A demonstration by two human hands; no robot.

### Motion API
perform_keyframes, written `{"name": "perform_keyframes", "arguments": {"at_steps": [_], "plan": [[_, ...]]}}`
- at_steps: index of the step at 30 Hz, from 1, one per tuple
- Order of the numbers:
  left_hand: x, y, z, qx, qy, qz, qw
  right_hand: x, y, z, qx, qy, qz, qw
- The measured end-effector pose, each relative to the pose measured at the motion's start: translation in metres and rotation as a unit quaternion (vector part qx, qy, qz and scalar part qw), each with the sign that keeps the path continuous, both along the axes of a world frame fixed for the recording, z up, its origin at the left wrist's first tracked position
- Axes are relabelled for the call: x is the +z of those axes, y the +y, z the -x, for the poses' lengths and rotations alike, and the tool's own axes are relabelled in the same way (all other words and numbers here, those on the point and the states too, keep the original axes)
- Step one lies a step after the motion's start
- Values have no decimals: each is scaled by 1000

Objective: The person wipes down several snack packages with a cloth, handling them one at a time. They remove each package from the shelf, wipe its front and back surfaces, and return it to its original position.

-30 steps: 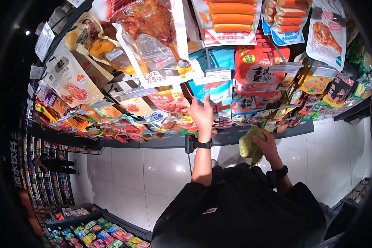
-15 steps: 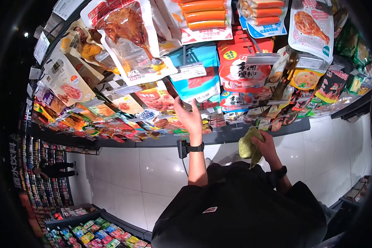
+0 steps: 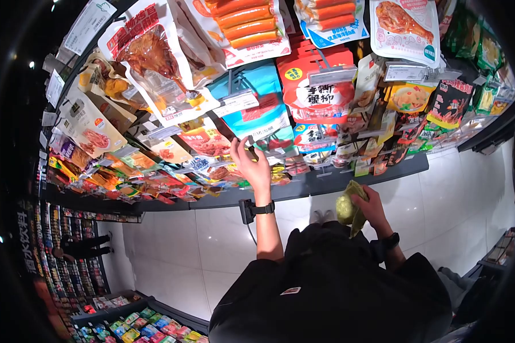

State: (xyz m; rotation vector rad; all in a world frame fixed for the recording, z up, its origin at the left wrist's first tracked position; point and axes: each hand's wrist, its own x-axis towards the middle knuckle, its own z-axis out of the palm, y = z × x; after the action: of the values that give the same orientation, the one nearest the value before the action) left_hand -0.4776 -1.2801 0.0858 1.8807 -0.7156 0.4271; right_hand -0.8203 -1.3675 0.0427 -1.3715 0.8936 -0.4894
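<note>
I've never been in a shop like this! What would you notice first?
First, the wall of bright snack packets, with a big clear packet of brown roast meat at the upper left and orange sausages at the top. Then the left hand, reaching up to the packets below the blue packet in the middle, and the right hand gripping a green cloth lower right.
</note>
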Motion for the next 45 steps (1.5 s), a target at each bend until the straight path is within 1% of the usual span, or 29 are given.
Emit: {"name": "perform_keyframes", "arguments": {"at_steps": [1, 2, 3, 5, 6, 7, 9, 10, 12, 16, 18, 19, 21, 22, 24, 25, 27, 29, 30, 31, 32, 33, 34, 35, 38, 40, 41, 42, 45], "plan": [[-3, 1, -1, -4, -2, -4, 1000, -5, 5, 2, -1, 16, 0, 1000], [-5, 1, -3, 3, -36, -11, 999, -8, 8, 3, -4, 32, 1, 999], [-7, -2, -3, -6, -39, -13, 999, -10, 15, 5, -13, 30, -1, 999], [-3, -12, 8, -95, 144, -8, 985, -9, 25, 14, -22, 35, -23, 999], [0, -22, 11, -127, 133, -3, 983, -12, 31, 19, -34, 35, -24, 999], [3, -28, 11, -188, 147, -12, 971, -15, 36, 24, -39, 38, -23, 998], [10, -49, 14, -238, 221, -17, 946, -21, 43, 31, -63, 57, -39, 996], [2, -62, 13, -247, 207, -16, 947, -23, 46, 34, -65, 60, -38, 995], [-7, -79, 16, -249, 186, -25, 950, -24, 53, 41, -87, 67, -47, 993], [-16, -93, 21, -250, 213, -46, 943, -23, 53, 44, -87, 67, -74, 991], [-23, -99, 24, -207, 197, -33, 958, -21, 46, 42, -65, 71, -79, 992], [-23, -102, 25, -201, 197, -31, 959, -21, 40, 42, -58, 71, -78, 993], [-22, -104, 32, -123, 116, -50, 984, -20, 29, 45, -40, 77, -51, 995], [-23, -109, 35, -142, 131, 12, 981, -18, 22, 47, -36, 76, -49, 995], [-27, -115, 39, -128, 142, -2, 981, -14, 10, 53, -15, 78, -4, 997], [-24, -116, 41, -117, 154, -18, 981, -12, 3, 56, -12, 78, -3, 997], [-20, -117, 46, -113, 164, -9, 980, -8, -7, 65, -3, 75, -5, 997], [-18, -120, 45, -199, 142, -25, 969, -3, -14, 72, -3, 69, -9, 998], [-16, -123, 46, -239, 187, 2, 953, -2, -18, 75, -6, 62, -15, 998], [-16, -127, 44, -237, 187, 3, 953, -5, -22, 78, -3, 61, -14, 998], [-17, -129, 43, -290, 257, 59, 920, -11, -25, 82, 1, 55, -17, 998], [-17, -132, 41, -340, 324, 116, 875, -15, -28, 85, 5, 48, -19, 999], [-18, -133, 39, -357, 355, 116, 856, -13, -31, 87, 9, 48, -18, 999], [-18, -131, 37, -355, 353, 119, 858, -11, -33, 87, 9, 53, -23, 998], [-18, -120, 33, -400, 360, 71, 840, -10, -43, 88, 17, 60, -28, 998], [-16, -108, 30, -385, 359, 69, 847, -12, -48, 87, 28, 61, -30, 997], [-6, -101, 34, -371, 361, 65, 853, -13, -50, 85, 28, 55, -25, 998], [2, -95, 42, -367, 354, 117, 852, -15, -52, 84, 27, 48, -21, 998], [0, -73, 28, -355, 331, 86, 870, -22, -58, 81, 43, 48, -14, 998]]}}
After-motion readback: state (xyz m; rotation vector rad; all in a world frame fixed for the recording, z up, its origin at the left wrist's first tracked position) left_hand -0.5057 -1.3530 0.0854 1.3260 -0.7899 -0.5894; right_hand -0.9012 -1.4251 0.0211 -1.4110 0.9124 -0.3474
